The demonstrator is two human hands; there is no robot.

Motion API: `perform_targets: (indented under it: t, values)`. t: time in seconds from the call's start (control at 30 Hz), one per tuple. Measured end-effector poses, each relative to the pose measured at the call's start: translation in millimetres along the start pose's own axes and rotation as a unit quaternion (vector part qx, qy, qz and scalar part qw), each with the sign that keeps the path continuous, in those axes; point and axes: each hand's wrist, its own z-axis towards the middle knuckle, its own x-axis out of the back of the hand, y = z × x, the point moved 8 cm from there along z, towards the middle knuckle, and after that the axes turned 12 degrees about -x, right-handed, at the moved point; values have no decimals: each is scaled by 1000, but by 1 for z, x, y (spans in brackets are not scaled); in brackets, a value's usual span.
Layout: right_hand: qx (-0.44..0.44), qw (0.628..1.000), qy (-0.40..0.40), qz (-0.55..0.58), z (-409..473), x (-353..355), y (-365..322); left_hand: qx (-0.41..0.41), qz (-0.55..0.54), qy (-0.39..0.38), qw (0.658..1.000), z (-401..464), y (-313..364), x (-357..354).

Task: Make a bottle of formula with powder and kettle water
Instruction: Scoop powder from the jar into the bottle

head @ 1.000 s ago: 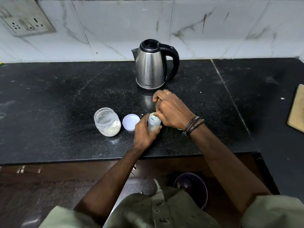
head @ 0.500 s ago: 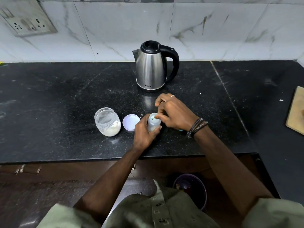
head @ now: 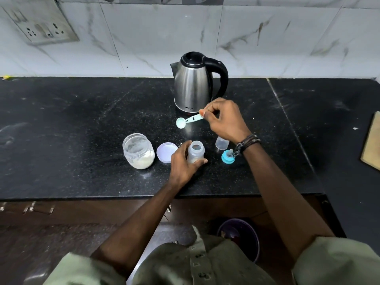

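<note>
A small clear baby bottle [head: 196, 152] stands open on the black counter [head: 82, 130], with some white powder at its bottom. My left hand [head: 185, 163] grips it from the left side. My right hand [head: 225, 120] pinches the handle of a pale teal scoop [head: 188, 120], held above the counter in front of the steel kettle [head: 194, 83]; the scoop bowl looks empty. To the left, an open glass jar [head: 138, 151] holds white powder, with its round white lid [head: 167, 152] lying beside it.
The bottle's clear cap [head: 222, 142] and teal teat ring [head: 227, 156] lie right of the bottle, under my right wrist. A wooden board [head: 372, 145] sits at the far right edge. A wall socket [head: 41, 23] is at the upper left. A dark bin [head: 240, 237] stands below the counter.
My right hand has lifted the scoop away from the bottle mouth, up and back toward the kettle. The cap and teat ring are now uncovered. My left hand still holds the bottle.
</note>
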Motion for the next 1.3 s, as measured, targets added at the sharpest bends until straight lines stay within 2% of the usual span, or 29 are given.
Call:
perform_targets:
  t: [0.1, 0.2, 0.43, 0.53, 0.67, 0.87, 1.0, 1.17, 1.3]
  values:
    - [-6, 1000, -13, 6, 7, -26, -15, 15, 0, 0, 1000, 0, -1, 3]
    - [-1, 998, -59, -14, 9, -59, -38, 18, 6, -6, 1000, 0, -2, 7]
    - [28, 988, -122, -95, 10, -130, -83, 17, 8, -2, 1000, -5, -7, 19]
    - [53, 973, -163, -154, 2, -156, -94, 29, 29, -5, 999, -9, -11, 19]
    - [89, 942, -201, -254, -4, -185, -93, -11, 87, -10, 996, -9, 0, 22]
    - [90, 920, -222, -311, 2, -201, -88, -23, 135, -27, 990, -6, -1, 18]
    - [102, 933, -195, -286, 4, -196, -90, -7, 150, -23, 988, -6, -7, 14]
    - [122, 970, -140, -157, 8, -175, -95, -16, 109, -28, 994, -6, -2, 12]
    - [82, 989, -103, -65, 16, -158, -88, 17, 53, -34, 998, -8, -10, 6]
